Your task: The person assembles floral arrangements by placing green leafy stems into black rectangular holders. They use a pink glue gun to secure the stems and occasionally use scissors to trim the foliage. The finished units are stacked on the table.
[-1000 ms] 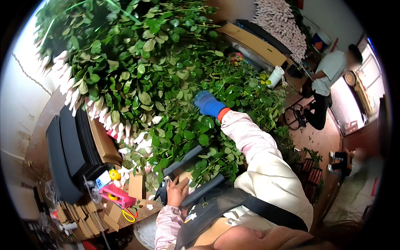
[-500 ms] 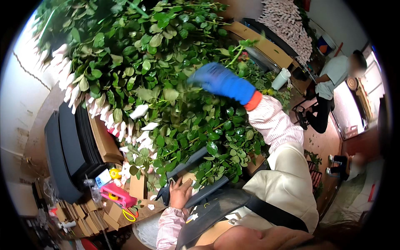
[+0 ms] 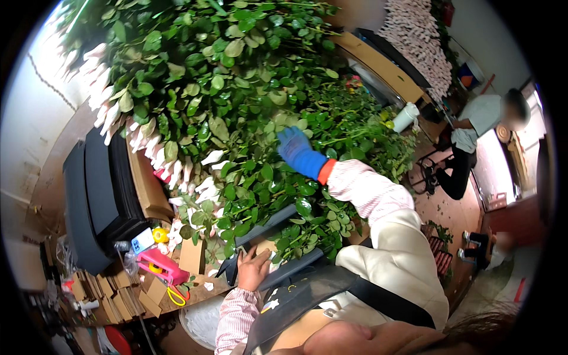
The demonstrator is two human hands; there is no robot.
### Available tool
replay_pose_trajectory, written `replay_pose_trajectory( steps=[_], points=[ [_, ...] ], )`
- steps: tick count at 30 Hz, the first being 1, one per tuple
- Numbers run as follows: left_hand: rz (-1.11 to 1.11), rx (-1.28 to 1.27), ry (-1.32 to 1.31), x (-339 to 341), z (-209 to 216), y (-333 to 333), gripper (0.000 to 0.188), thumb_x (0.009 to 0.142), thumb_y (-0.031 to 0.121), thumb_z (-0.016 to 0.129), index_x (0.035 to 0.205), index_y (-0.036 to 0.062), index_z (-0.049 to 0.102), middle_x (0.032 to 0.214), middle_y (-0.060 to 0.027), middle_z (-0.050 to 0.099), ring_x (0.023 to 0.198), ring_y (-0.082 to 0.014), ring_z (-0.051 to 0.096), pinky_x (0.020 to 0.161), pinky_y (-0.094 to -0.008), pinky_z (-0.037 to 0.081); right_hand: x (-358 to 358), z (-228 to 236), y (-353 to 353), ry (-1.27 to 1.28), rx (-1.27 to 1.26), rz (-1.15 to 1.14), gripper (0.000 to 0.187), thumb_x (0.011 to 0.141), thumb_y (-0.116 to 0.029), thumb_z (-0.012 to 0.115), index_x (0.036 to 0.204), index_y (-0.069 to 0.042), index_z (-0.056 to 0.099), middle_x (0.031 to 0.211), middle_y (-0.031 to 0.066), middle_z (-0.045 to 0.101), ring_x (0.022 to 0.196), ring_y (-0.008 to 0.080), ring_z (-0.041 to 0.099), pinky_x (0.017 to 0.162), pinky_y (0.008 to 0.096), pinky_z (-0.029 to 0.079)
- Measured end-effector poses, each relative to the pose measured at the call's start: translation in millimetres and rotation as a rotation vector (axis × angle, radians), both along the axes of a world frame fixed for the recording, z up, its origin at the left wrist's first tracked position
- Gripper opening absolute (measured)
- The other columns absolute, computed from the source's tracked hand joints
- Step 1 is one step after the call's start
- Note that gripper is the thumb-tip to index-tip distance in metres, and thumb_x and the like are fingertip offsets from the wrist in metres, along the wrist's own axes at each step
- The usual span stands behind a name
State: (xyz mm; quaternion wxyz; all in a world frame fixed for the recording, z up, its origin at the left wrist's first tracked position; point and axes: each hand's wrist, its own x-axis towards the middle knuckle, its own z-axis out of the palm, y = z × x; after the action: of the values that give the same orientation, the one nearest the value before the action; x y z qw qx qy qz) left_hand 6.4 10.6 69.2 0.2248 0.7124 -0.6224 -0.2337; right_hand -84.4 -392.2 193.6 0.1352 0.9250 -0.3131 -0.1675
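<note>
My left hand [image 3: 253,270], bare with a striped pink cuff, lies with fingers spread on a piece of cardboard between two dark padded bars [image 3: 293,269]. My right hand [image 3: 302,155] wears a blue glove with an orange cuff. It reaches onto a large heap of leafy green flower stems [image 3: 236,89], fingers stretched out among the leaves; no stem shows in its grip. Pale sleeved flower heads [image 3: 155,148] line the heap's left side. Nearer me, a leafy bunch [image 3: 319,222] lies across the bars, partly hiding them.
Black panels [image 3: 94,195] stand at left. A pink tape dispenser [image 3: 163,266], yellow-handled scissors [image 3: 176,296] and cardboard pieces [image 3: 115,299] lie at lower left. A white bottle [image 3: 406,117] stands beyond the stems. Another person [image 3: 473,124] sits at right.
My right hand has come down and nearer, and the leafy stem standing up beside it no longer shows there. My left hand stays on the cardboard. The whole view has shifted slightly.
</note>
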Motion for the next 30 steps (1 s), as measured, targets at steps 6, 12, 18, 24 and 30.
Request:
replay_pose_trajectory(
  steps=[6, 12, 18, 24, 30],
  points=[
    [0.018, -0.058, 0.027, -2, 0, -1, 0.031, 0.093, 0.024, 0.073, 0.123, 0.0186, 0.077, 0.126, -0.0014, 0.076, 0.136, -0.0322, 0.058, 0.118, -0.0637, 0.029, -46, 51, 21, -0.509, 0.001, 0.308, 0.021, 0.096, -0.023, 0.062, 0.111, -0.016, 0.074, 0.130, 0.0065, 0.067, 0.121, 0.0262, 0.062, 0.108, 0.0447, 0.047],
    [0.006, -0.067, 0.033, -1, 1, -1, 0.031, 0.094, 0.025, 0.073, 0.124, 0.0183, 0.077, 0.125, -0.0026, 0.076, 0.135, -0.0329, 0.058, 0.117, -0.0633, 0.031, -56, 156, -42, -0.877, 0.185, 0.145, 0.027, 0.089, -0.012, 0.070, 0.115, -0.021, 0.073, 0.098, 0.0079, 0.075, 0.090, 0.0286, 0.074, 0.085, 0.0433, 0.059],
    [-0.004, -0.070, 0.005, 0, 0, 1, 0.029, 0.096, 0.027, 0.073, 0.123, 0.0188, 0.077, 0.129, 0.0006, 0.074, 0.137, -0.0309, 0.056, 0.118, -0.0598, 0.031, -21, 61, -86, -0.443, -0.322, -0.096, 0.047, 0.087, -0.021, 0.067, 0.134, -0.012, 0.064, 0.138, 0.0158, 0.062, 0.131, 0.0308, 0.056, 0.105, 0.0459, 0.048],
    [-0.017, -0.154, -0.061, 0, 6, 1, 0.028, 0.092, 0.025, 0.075, 0.120, 0.0178, 0.078, 0.123, -0.0037, 0.074, 0.118, -0.0332, 0.062, 0.108, -0.0561, 0.039, -49, -17, -53, -0.361, 0.271, -0.338, 0.035, 0.084, -0.023, 0.073, 0.119, -0.017, 0.070, 0.124, 0.0089, 0.071, 0.119, 0.0323, 0.065, 0.105, 0.0453, 0.049],
    [0.078, -0.104, 0.275, -3, 4, 3, 0.026, 0.089, 0.015, 0.079, 0.115, 0.0112, 0.080, 0.102, -0.0110, 0.065, 0.094, -0.0313, 0.065, 0.082, -0.0399, 0.053, -116, 89, 13, -0.962, -0.081, 0.334, 0.034, 0.085, -0.011, 0.073, 0.117, -0.019, 0.070, 0.115, 0.0045, 0.071, 0.102, 0.0316, 0.067, 0.092, 0.0450, 0.053]
  ],
)
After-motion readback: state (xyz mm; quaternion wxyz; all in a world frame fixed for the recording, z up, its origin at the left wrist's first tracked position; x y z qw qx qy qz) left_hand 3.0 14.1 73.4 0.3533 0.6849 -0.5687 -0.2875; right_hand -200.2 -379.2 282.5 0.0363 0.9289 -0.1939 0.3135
